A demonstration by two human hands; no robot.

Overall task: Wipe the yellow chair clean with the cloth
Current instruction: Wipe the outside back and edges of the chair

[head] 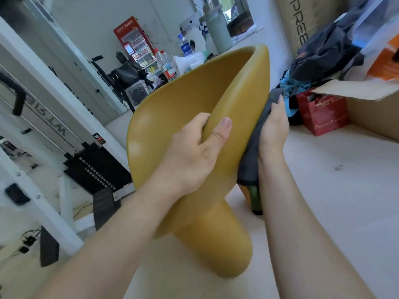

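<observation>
Left hand (194, 156) on chair (190, 91); "UPRE" carton (290, 16)

Pale floor (334, 186), white wall (90, 22), red vending machine (133, 39), cardboard box (373, 119), red shopping bag (321, 117).

Bare floor (334, 190) lay open to the right of the chair (194, 93) as far as a cardboard box (371, 117) and red bag (321, 117), while a white frame (43, 201) and black weight stack (97, 167) crowded its left and bottles (165, 61) stood behind it.
</observation>
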